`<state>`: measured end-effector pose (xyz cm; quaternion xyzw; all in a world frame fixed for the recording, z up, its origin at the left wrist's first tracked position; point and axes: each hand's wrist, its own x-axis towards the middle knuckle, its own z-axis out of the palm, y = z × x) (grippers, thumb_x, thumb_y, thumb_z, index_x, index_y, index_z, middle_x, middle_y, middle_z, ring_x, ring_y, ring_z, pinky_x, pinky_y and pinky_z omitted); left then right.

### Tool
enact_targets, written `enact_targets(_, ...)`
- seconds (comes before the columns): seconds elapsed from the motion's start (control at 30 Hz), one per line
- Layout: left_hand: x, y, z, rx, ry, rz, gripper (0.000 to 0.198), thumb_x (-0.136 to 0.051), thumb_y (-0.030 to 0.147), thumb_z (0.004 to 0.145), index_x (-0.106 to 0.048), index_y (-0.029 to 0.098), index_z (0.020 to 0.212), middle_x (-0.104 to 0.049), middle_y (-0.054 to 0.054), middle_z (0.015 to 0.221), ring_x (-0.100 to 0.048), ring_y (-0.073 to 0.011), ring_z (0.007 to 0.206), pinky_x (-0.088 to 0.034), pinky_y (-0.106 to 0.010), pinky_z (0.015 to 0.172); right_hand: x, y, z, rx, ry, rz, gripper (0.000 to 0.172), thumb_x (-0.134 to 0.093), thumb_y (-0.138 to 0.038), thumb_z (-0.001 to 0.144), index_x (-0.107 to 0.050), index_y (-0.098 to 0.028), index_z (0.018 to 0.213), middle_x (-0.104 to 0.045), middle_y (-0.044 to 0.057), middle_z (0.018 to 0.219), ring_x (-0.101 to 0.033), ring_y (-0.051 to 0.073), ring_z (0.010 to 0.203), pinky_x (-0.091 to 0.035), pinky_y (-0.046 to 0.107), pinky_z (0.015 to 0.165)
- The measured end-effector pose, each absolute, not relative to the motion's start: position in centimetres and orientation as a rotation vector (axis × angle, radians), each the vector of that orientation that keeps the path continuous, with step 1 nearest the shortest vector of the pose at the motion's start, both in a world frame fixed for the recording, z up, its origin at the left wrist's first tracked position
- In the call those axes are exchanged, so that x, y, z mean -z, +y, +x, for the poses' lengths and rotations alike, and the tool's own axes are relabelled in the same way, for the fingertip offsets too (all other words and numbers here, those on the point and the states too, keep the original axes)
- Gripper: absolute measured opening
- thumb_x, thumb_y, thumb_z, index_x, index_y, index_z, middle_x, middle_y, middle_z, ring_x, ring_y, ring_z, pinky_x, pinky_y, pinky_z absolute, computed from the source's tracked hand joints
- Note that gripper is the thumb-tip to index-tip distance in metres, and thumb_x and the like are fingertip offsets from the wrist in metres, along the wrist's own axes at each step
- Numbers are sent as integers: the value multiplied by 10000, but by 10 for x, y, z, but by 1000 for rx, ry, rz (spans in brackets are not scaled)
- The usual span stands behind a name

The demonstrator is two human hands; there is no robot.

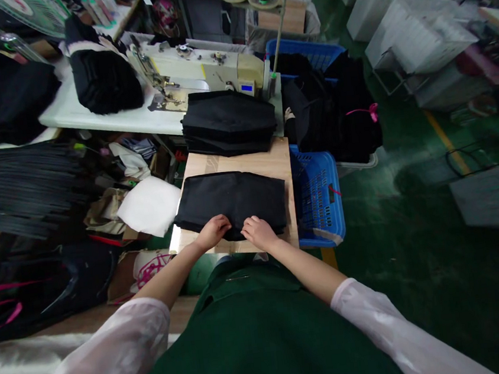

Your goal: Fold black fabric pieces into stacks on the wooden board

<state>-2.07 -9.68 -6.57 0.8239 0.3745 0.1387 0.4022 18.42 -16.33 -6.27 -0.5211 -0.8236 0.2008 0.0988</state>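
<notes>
A flat stack of black fabric pieces (233, 197) lies on a light wooden board (247, 162) in front of me. At its near edge, my left hand (215, 229) has its fingers closed on the fabric, left of the middle. Close beside it, my right hand (258, 231) pinches the same near edge, its fingertips bent onto the cloth. Just beyond, a thicker pile of black fabric (228, 121) rests at the board's far end, by the sewing machine (214, 68). My thumbs are mostly hidden.
Right of the board stands a blue basket (333, 196), with black cloth piled in another container behind it. On the left are a white cloth (151, 206), a bundle of black strips (22, 190) and more black stacks (104, 77) on the table (158, 122).
</notes>
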Motion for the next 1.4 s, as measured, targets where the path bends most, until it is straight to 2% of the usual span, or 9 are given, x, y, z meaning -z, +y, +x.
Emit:
enact_targets(0.17, 67, -86, -18, -282, 973, 2025, 220, -497, 288, 854, -617, 165, 717, -590, -63, 784, -558, -179, 771, -475, -318, 796, 60, -165, 185, -714, -2241, -1653, 179, -525, -218, 939, -681, -174, 862, -629, 66, 960, -522, 191, 930, -439, 311, 849)
enact_targets(0.23, 67, -85, -18, -266, 998, 2048, 225, -488, 295, 861, -610, 170, 719, -583, -65, 782, -555, -187, 775, -470, -324, 795, 58, -167, 183, -726, -2186, -1688, 119, -571, -242, 913, -667, -177, 937, -624, 74, 1003, -529, 206, 966, -448, 328, 858)
enact_targets(0.37, 68, -85, -18, -256, 1017, 2062, 244, -464, 313, 877, -606, 172, 737, -581, -71, 796, -557, -196, 784, -462, -327, 784, 54, -172, 171, -692, -2205, -1635, 234, -612, -204, 875, -615, -180, 1108, -583, 95, 1164, -526, 224, 1052, -452, 359, 903)
enact_targets(0.67, 74, -73, -19, -198, 1086, 1929, 258, -469, 347, 871, -538, 188, 680, -560, -38, 734, -552, -184, 725, -449, -306, 736, 62, -177, 165, -600, -2103, -1853, 123, -586, -224, 903, -698, -188, 940, -627, 97, 1123, -528, 242, 1062, -443, 388, 901)
enact_targets(0.8, 68, -77, -28, -259, 884, 1973, 89, -521, 223, 810, -551, 179, 881, -578, -40, 867, -554, -176, 791, -461, -301, 765, 58, -178, 170, -651, -1880, -1923, 155, -595, -270, 909, -695, -179, 834, -659, 69, 1005, -553, 198, 965, -444, 325, 877)
enact_targets(0.97, 66, -80, -39, -363, 686, 2103, 259, -384, 54, 796, -583, 182, 902, -570, -67, 995, -555, -174, 955, -461, -312, 880, 53, -171, 168, -630, -1859, -1922, 162, -600, -273, 908, -676, -177, 802, -668, 55, 968, -558, 188, 926, -435, 304, 834)
enact_targets(1.17, 64, -69, -35, -238, 630, 2245, 221, -526, 264, 864, -666, 205, 1024, -616, -79, 1087, -581, -212, 1023, -466, -350, 934, 50, -167, 167, -557, -1854, -1947, 172, -587, -278, 917, -666, -188, 793, -667, 53, 949, -560, 187, 901, -427, 311, 815)
enact_targets(1.3, 56, -51, -25, -236, 725, 2194, 192, -496, 222, 859, -664, 192, 947, -669, -58, 978, -619, -196, 937, -497, -327, 876, 42, -175, 161, -328, -1821, -1959, 156, -534, -269, 944, -665, -185, 933, -623, 85, 1131, -518, 222, 1077, -378, 370, 940)
enact_targets(1.4, 51, -27, -13, -230, 793, 2171, 215, -480, 190, 848, -654, 193, 974, -686, -42, 971, -630, -191, 923, -501, -320, 875, 40, -183, 156, -370, -2022, -1823, 179, -518, -292, 953, -647, -184, 1013, -624, 86, 1092, -520, 214, 1033, -388, 360, 919)
